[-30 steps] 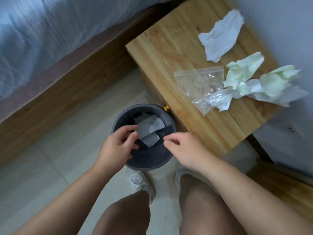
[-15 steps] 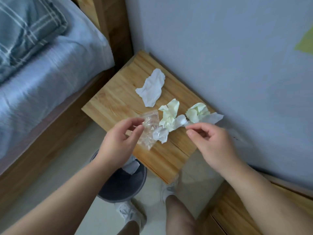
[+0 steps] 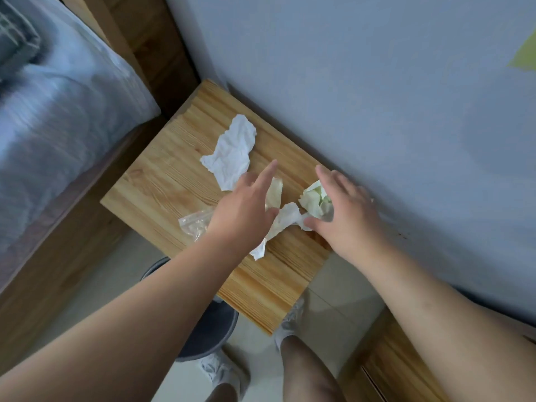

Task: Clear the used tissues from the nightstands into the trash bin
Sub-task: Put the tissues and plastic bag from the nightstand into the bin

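Observation:
A wooden nightstand (image 3: 162, 195) stands against the wall. A flat white tissue (image 3: 230, 153) lies near its back. My left hand (image 3: 246, 207), fingers spread, rests over a pale green tissue (image 3: 274, 192) and a clear plastic bag (image 3: 193, 226). My right hand (image 3: 345, 210) is open over a crumpled green tissue (image 3: 314, 198) by the wall. A twisted white tissue (image 3: 282, 221) lies between the two hands. The dark grey trash bin (image 3: 208, 332) stands on the floor below the nightstand's front edge, mostly hidden by my left forearm.
A bed with a blue sheet (image 3: 58, 134) and a wooden frame (image 3: 58, 256) runs along the left. The grey-blue wall (image 3: 377, 97) closes the right side. My legs and grey shoes (image 3: 223, 372) stand on the tiled floor. A second wooden surface (image 3: 400, 369) sits at lower right.
Both hands rose from the bin to the nightstand top and now lie spread over the green tissues and the plastic bag. The view lifted from the bin toward the wall.

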Motion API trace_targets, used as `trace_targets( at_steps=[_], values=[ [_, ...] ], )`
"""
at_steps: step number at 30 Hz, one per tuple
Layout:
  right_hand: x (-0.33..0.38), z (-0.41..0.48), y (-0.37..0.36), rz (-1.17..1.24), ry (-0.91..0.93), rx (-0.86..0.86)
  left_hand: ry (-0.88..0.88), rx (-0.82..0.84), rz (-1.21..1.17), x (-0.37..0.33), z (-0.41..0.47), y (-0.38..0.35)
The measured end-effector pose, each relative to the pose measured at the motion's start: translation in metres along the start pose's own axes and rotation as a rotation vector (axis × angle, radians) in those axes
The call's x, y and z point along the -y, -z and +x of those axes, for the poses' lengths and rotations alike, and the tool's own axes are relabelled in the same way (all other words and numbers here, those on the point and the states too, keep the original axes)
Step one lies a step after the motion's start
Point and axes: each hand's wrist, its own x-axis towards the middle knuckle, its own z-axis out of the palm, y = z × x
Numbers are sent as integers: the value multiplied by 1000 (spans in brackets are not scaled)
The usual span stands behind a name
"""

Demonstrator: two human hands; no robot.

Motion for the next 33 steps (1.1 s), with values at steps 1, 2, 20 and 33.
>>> trace_targets(
  at_steps=[1, 2, 20, 33],
  values=[
    [-2, 2, -5, 16, 17, -22, 7, 14, -28, 1, 2, -3],
    [-3, 4, -10, 27, 32, -50, 12, 26, -57, 2, 4, -5],
    [81, -36, 43, 368, 71, -441, 153, -328, -973, 35, -85, 68],
    [168, -92, 18, 697, -11, -489, 457, -489, -1175, 168, -230, 58]
  ],
)
